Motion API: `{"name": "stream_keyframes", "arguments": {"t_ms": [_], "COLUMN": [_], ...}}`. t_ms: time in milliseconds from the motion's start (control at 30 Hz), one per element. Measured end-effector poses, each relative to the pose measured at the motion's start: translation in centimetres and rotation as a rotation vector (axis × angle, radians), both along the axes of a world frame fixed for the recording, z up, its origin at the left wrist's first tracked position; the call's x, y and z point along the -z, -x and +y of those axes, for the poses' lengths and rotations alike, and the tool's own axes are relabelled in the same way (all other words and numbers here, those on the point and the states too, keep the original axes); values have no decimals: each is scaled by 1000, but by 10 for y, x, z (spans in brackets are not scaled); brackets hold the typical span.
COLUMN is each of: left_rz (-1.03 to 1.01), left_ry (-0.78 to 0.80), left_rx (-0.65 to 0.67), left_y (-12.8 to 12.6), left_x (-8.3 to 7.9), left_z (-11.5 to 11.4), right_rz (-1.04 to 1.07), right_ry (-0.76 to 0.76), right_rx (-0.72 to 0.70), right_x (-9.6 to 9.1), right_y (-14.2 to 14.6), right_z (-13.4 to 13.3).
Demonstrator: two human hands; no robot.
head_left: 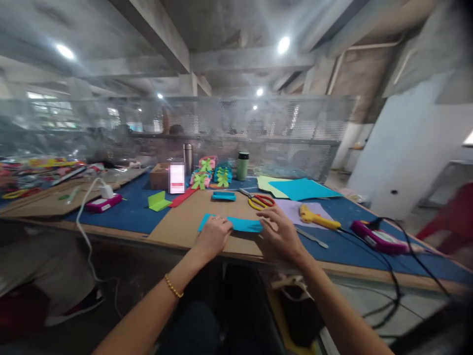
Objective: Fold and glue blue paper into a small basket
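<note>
A flat blue strip (244, 224), of paper or felt, lies across a brown cardboard sheet (173, 224). My left hand (216, 234) is closed on the strip left of its middle, fingers pressed together. At the right end my right hand (281, 231) has bent fingers around the strip's edge; its thumb is mostly hidden. A small folded blue piece (223, 196) rests beyond the strip. Scissors with red and yellow handles (261, 201) lie just beyond my right hand. To the right are a metal tweezers-like tool (312, 237) and a yellow glue gun (318, 217).
Blue and pale green sheets (305, 188) lie at the back right. Bow-decorated pieces (222, 176), a green bottle (242, 166) and a steel flask (188, 159) stand at the back. Purple power strips (379, 237) with trailing cables sit on both sides. A folded green piece (158, 200) is left.
</note>
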State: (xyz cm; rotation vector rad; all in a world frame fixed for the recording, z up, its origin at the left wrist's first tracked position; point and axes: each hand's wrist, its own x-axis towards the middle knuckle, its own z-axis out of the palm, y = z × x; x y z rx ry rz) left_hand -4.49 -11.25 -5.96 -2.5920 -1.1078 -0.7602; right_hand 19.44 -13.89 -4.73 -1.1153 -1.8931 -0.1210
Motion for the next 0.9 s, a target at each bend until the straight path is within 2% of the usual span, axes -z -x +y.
{"name": "stream_keyframes", "arguments": {"t_ms": [133, 233, 300, 367, 500, 600, 767, 900], "left_rz": [-67, -86, -91, -89, -135, -235, -320, -366], "left_ry": [22, 53, 78, 96, 152, 276, 371, 485], "left_rx": [13, 26, 30, 12, -70, -20, 46, -25], "left_y": [3, 2, 6, 17, 55, 77, 83, 77], "left_x": [4, 5, 5, 5, 3, 0, -8, -18], "left_z": [3, 6, 8, 10, 19, 24, 22, 24], "right_rz": [-226, -426, -473, -476, -454, -420, -365, -291], "right_ry": [68, 126, 117, 103, 141, 197, 271, 363], "right_rx": [-69, -8, 19, 32, 75, 69, 172, 187], "right_x": [-9, -6, -2, 0, -6, -12, -13, -13], "right_y": [11, 18, 19, 19, 21, 23, 21, 14], "right_z": [-20, -21, -19, -18, -23, -26, -26, -16]}}
